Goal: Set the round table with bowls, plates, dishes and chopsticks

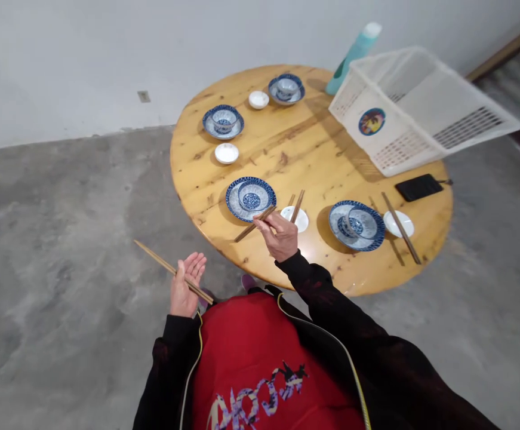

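My left hand [187, 285] is held low before the table's near edge, palm up. Its thumb presses a pair of light wooden chopsticks [156, 257] across the palm, the other fingers loosely extended. Over the near table edge, my right hand [280, 236] pinches darker chopsticks [247, 231] between thumb and fingers. Just beyond them is a blue-and-white plate [234, 200] with a matching bowl [251, 197] on it. Beside that hand, more chopsticks [298, 203] lie across a small white dish [303, 222]; their lower end is partly hidden by the hand.
Another plate and bowl [357, 226] stand right, beside a white dish [391, 226] with chopsticks [400, 227] across it. Further settings [222, 122] [286, 89] have small dishes [226, 153] [258, 100]. A white plastic basket [394, 137], teal bottle [351, 60] and black phone [418, 187] occupy the right side.
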{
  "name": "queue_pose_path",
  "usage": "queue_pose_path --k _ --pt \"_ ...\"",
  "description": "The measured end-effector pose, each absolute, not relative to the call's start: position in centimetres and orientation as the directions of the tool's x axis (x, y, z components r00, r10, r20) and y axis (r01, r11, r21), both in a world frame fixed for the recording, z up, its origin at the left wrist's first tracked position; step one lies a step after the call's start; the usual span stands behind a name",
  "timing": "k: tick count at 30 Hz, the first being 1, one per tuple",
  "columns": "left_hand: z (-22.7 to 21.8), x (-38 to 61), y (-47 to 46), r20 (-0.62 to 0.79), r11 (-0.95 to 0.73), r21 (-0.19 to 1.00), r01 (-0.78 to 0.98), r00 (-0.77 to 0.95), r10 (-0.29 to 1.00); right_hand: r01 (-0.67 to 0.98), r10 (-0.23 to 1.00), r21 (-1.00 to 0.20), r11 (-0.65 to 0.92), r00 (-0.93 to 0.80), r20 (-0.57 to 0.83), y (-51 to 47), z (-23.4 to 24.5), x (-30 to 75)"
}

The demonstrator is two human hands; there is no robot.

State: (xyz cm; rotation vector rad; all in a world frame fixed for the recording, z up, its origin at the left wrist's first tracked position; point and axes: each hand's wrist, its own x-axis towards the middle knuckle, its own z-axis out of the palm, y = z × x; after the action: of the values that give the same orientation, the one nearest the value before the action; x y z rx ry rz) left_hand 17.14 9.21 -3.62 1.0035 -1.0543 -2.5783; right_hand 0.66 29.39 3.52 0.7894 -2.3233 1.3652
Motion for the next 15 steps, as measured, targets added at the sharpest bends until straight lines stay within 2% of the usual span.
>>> queue_pose_path --k 9,15 --pt "-3.5 18.3 7.8 -0.504 -0.72 0.688 -0.09 -0.772 -0.386 -0.556 -0.263 -0.718 0.418 -0.831 0.49 28.6 3.6 0.4" --pt "-2.9 19.8 5.6 -0.506 -0.693 0.717 -0.08 -0.743 -0.438 -0.482 -0.18 -0.755 0.445 -0.874 0.452 28.1 3.9 0.7"
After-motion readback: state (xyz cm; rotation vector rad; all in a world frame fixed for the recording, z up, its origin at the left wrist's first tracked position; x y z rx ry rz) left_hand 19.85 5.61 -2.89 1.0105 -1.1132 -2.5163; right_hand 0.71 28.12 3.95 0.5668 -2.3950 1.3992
